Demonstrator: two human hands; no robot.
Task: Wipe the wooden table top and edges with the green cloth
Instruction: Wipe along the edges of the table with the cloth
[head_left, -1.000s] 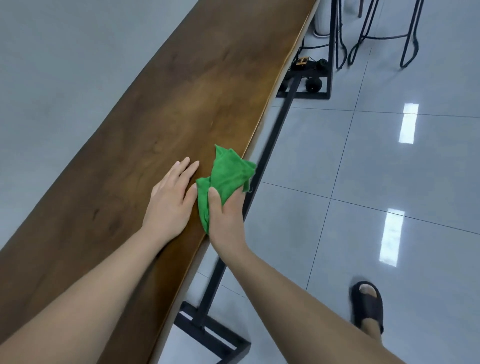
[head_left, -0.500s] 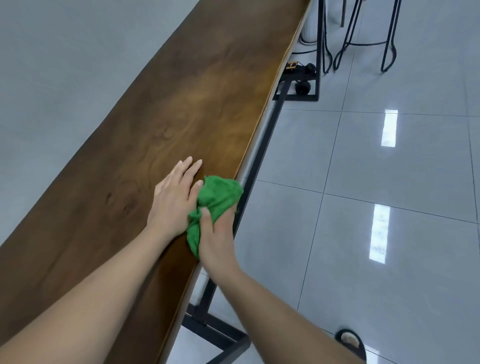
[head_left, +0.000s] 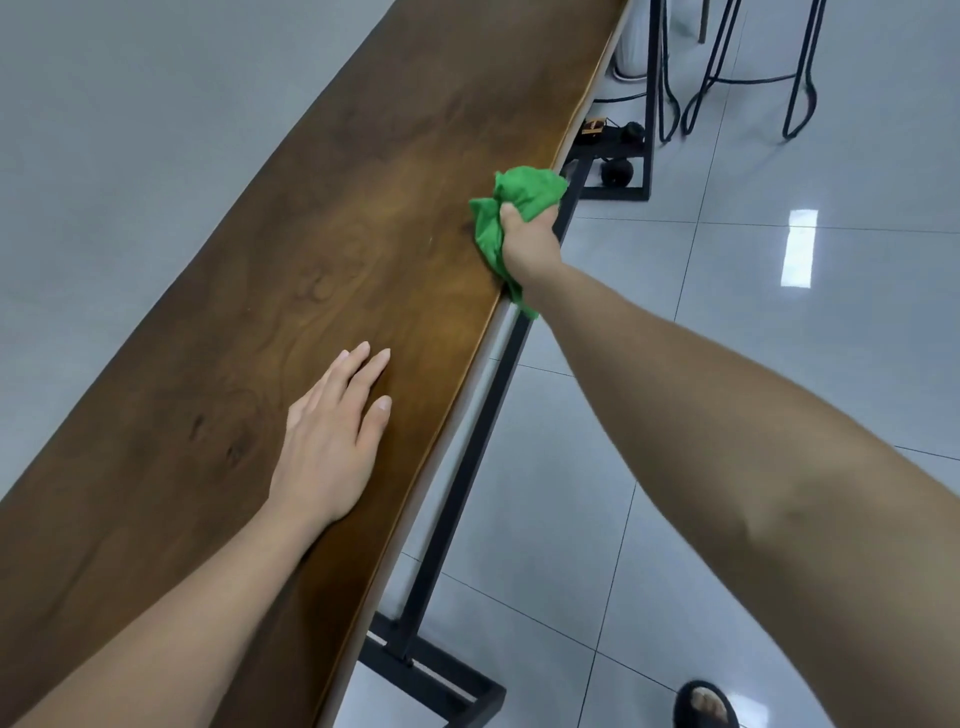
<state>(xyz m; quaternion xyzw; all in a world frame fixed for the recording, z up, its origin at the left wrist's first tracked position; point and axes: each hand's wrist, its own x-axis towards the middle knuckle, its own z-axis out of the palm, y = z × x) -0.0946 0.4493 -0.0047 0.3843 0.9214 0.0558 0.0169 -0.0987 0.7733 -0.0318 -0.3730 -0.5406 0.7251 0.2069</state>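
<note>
Down at 5 o'clock, nearest the camera, one foot in a black sandal (head_left: 704, 704) stands on the pale tiled floor (head_left: 727, 364). Two bare forearms come in from the bottom.

One left hand (head_left: 332, 441) lies palm-down on the wooden table (head_left: 234, 291) at about 8 o'clock. Its fingers are straight and close together, gripping nothing, and it sits a little in from the table's right edge.

At roughly 1 o'clock from it and well apart, the right hand (head_left: 527, 239) has fingers and thumb curled tight round the one green cloth (head_left: 524, 189). The cloth is bunched into a wad right on that same right edge. Part of it sits on the top, and a tail hangs off the edge under the wrist.

The tabletop is one long dark board running from 7 o'clock up to 12, with plain wood stretching beyond the cloth. Under the edge runs one black metal frame (head_left: 467, 467), with a base bar near 6 o'clock. Right of the table it's open tile.

Far off around 1 o'clock there's a small wheeled thing (head_left: 618, 171) by the frame's far base. Past it are thin black stool legs (head_left: 748, 78), though how many stools is hard to tell, plus one white cylinder (head_left: 631, 47).
</note>
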